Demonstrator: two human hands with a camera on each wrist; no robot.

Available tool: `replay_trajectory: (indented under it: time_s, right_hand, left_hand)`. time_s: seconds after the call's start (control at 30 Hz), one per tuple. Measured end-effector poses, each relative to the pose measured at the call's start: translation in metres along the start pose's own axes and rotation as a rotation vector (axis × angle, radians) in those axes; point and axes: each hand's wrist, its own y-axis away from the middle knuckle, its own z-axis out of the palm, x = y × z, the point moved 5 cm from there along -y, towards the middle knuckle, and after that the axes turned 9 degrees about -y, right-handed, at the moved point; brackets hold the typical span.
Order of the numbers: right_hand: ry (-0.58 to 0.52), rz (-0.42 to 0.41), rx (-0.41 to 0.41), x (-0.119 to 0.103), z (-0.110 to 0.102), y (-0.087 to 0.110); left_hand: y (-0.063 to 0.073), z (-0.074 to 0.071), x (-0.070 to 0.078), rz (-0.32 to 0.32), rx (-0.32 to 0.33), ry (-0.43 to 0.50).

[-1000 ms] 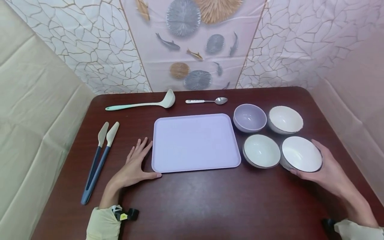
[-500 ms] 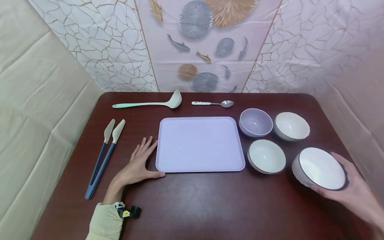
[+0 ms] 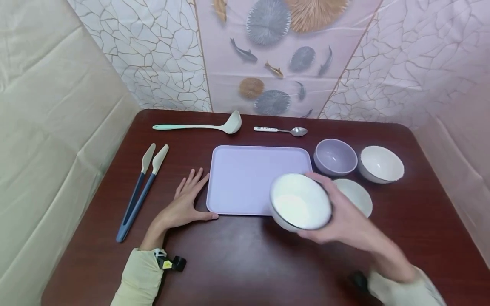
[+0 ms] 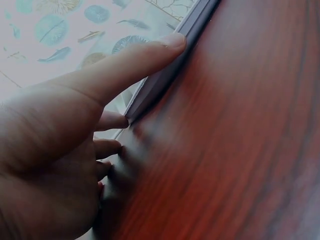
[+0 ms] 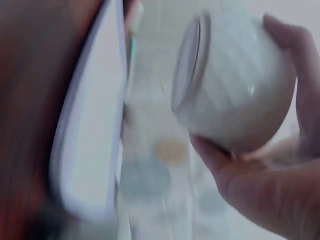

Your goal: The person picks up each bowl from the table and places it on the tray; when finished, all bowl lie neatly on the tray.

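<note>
Right of centre in the head view, a white bowl (image 3: 300,202) is gripped by the curled right hand (image 3: 346,221) and held raised off the desk (image 3: 237,263), overlapping the lower right corner of the lilac tray (image 3: 245,178). The tray's left side is touched by the widely spread left hand (image 3: 183,210).

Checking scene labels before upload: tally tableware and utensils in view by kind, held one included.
Bowls: 4
Tray: 1
Ladle: 1
Spoon: 1
Tongs: 1
Total: 8
</note>
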Motion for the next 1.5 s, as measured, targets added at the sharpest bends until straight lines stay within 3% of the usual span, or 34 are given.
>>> replay_trajectory:
  time_s: [0.13, 0.23, 0.5, 0.7, 1.2, 1.5]
  right_hand:
    - [-0.049, 0.044, 0.062, 0.012, 0.044, -0.060]
    - [-0.040, 0.067, 0.120, 0.024, 0.066, -0.093]
    - [0.022, 0.077, 0.238, 0.046, 0.092, -0.150]
    - [0.042, 0.084, 0.244, 0.054, 0.101, -0.165]
    - [0.065, 0.047, 0.217, 0.054, 0.127, -0.180]
    - [0.062, 0.065, 0.197, 0.057, 0.130, -0.181]
  left_hand:
    - [-0.004, 0.006, 0.002, 0.003, 0.004, 0.008]
    - [-0.005, 0.010, 0.006, 0.011, 0.000, 0.014]
    - [-0.007, 0.010, 0.011, 0.012, -0.001, -0.004]
    - [-0.009, 0.008, 0.010, 0.013, -0.005, -0.017]
    - [0.004, -0.004, -0.003, -0.018, 0.000, -0.034]
    - [0.005, -0.004, -0.004, 0.001, 0.012, -0.039]
